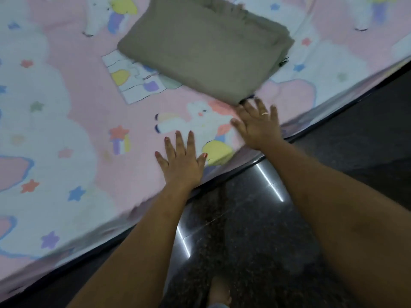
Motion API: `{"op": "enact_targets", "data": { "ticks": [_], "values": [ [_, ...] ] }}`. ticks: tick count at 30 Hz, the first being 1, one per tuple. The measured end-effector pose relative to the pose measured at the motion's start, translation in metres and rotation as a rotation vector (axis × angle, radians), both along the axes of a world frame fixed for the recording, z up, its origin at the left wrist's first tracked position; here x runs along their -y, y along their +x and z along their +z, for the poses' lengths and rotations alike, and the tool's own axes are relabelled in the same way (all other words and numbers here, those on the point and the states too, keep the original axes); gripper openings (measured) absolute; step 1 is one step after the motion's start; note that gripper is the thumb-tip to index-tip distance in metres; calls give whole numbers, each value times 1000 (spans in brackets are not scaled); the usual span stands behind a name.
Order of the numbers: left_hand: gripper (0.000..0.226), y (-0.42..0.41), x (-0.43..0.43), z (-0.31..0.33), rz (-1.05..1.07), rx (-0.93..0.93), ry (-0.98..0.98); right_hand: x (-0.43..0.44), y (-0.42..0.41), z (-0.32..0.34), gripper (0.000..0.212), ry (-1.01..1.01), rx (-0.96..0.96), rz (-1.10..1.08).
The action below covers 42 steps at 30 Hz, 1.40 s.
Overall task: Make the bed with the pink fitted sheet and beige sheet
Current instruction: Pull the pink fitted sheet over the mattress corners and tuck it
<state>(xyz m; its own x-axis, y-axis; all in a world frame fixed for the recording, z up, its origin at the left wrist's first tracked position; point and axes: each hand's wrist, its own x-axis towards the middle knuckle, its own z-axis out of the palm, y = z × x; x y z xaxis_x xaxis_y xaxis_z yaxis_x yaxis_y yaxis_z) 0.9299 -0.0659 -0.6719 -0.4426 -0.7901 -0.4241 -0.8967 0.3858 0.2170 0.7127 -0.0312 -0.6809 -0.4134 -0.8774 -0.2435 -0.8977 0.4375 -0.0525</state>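
The pink fitted sheet (84, 112), printed with white clouds, stars and cartoon animals, covers the mattress across the upper left. On it, at the top centre, lies the beige sheet (200, 54), folded into a thick rectangle. My left hand (181, 160) rests flat on the pink sheet near the bed's edge, fingers spread. My right hand (259, 124) is also open with fingers apart, its fingertips at the near corner of the folded beige sheet. Neither hand holds anything.
The bed's edge (222, 176) runs diagonally from lower left to upper right. Beyond it lies a dark polished speckled floor (255, 230) with light streaks. A bare foot (219, 292) shows at the bottom centre.
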Motion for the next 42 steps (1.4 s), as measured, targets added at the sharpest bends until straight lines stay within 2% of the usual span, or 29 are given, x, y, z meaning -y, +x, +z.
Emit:
{"op": "enact_targets", "data": {
  "ticks": [6,12,15,22,24,29,32,34,37,38,42],
  "values": [
    [63,-78,0,6,-49,16,57,1,-62,5,56,51,135,-83],
    [64,-150,4,2,-203,42,-52,1,-116,5,54,73,117,-129],
    [62,-197,13,-5,-266,-46,-104,7,-159,2,52,4,83,-180],
    [60,-323,47,-9,-329,-128,-8,26,-287,-8,53,0,-7,-249],
    [62,-355,60,-12,-285,-157,76,28,-329,-6,54,8,-31,-284],
    [64,-396,79,-18,-244,-229,195,22,-424,1,54,23,-26,-531],
    [65,-408,86,-23,-230,-259,240,28,-444,7,58,-24,-21,-703],
    [65,-417,89,-21,-209,-232,251,39,-429,8,62,-62,-76,-601],
    [66,-431,90,-13,-174,-190,252,50,-388,1,76,-36,27,-184],
    [66,-434,90,-10,-170,-180,243,48,-381,-3,74,-12,49,-111],
    [66,-440,85,-6,-164,-98,173,36,-417,-3,60,-65,27,-146]
  ]
}}
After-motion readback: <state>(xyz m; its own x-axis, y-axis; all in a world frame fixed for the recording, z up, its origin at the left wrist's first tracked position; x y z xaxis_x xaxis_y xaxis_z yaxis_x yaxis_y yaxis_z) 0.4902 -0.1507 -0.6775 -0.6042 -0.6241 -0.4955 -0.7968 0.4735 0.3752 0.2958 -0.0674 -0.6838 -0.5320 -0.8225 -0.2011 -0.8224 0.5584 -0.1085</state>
